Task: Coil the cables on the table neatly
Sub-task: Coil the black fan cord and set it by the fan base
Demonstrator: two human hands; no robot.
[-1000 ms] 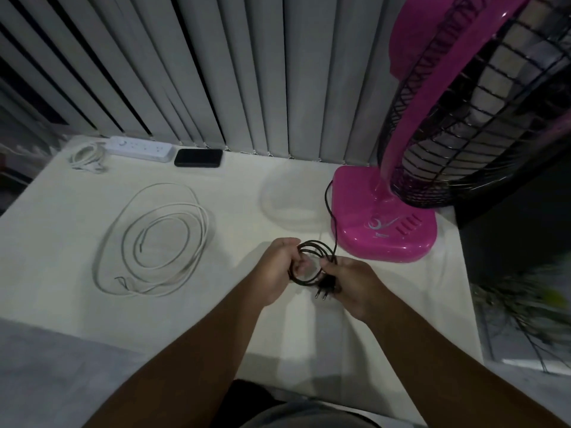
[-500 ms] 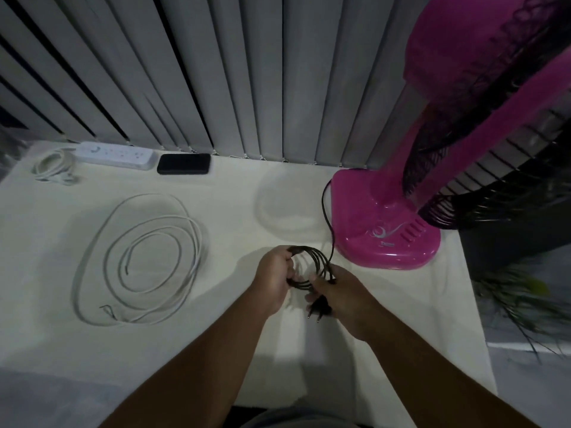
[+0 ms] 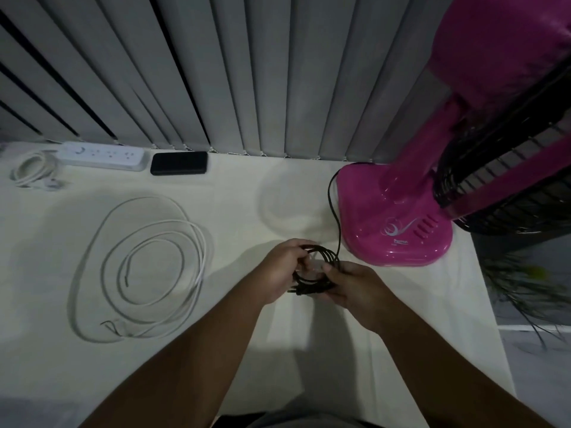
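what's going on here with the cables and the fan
A person is coiling the black cable of the pink fan, gripping the small coil with the left hand and the right hand. A white cable lies in loose loops on the table, not yet tidied.

Dim, soft shadows on table point(image 3: 247, 186), glare on fan base point(image 3: 398, 239), wide-angle edge warp, blurry plant point(image 3: 525, 285).
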